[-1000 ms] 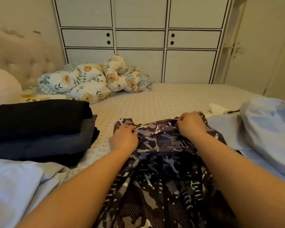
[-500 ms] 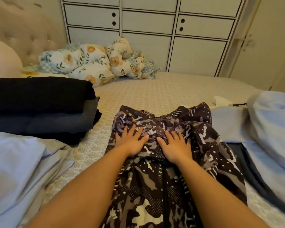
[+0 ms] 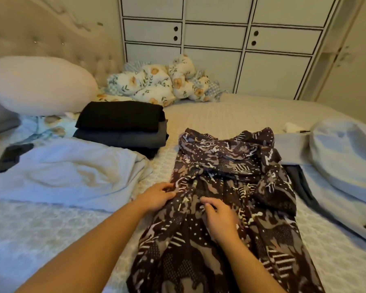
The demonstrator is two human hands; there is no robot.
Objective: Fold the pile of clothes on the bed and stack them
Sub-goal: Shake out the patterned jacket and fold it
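- Two hands work one garment: the dark brown patterned thin-fabric dress (image 3: 230,187) lies on the pale quilted bed (image 3: 230,115) with its long axis running straight away from the person, the bunched top end beyond both hands and the rest trailing back between the forearms.
- Left hand (image 3: 156,196) sits at the dress's left edge, fingers curled and seemingly pinching a fold of cloth there.
- Right hand (image 3: 219,216) lies on the middle of the fabric, fingers bent, thumb and forefinger apparently nipping a crease; just how firmly, I cannot tell.
- Both hands are about equally near the rumpled top; the left is nearer the side edge, so a lengthwise fold probably starts there.
- Beyond the left hand, the folded stack of black and grey clothes (image 3: 123,127) waits; it is the nearer arm for stacking.
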